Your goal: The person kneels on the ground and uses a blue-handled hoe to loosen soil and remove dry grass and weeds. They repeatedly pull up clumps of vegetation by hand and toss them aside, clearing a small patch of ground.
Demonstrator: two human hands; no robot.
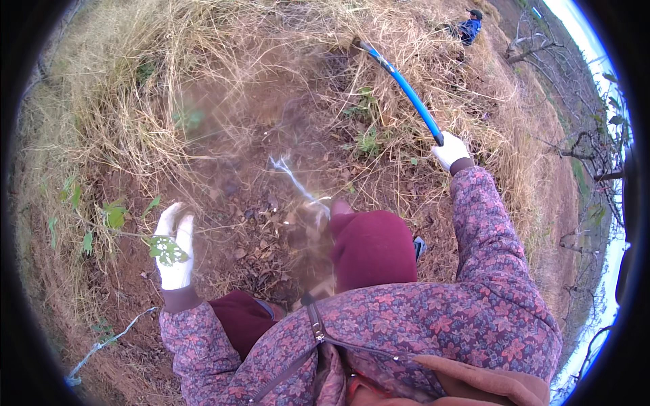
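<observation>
My right hand (451, 150), in a white glove, grips the black end of a tool's curved blue handle (411, 96). The dark head (357, 42) of this tool is at the dry grass ahead, too small and partly covered to name. To the left, my left hand (176, 248), also in a white glove, is raised with its fingers apart and holds nothing I can see. A green leaf full of holes (167, 250), on a thin twig, lies across that palm in view; I cannot tell whether they touch. Bare brown soil with dead leaves (259, 248) spreads between my hands.
Frayed pale twine (299, 185) lies by my knee (376, 248), and another strand (106, 345) is at lower left. Tall dry grass (137, 101) rings the soil. Bare branches (584, 152) stand along the right. A person in blue (470, 30) is on the far slope.
</observation>
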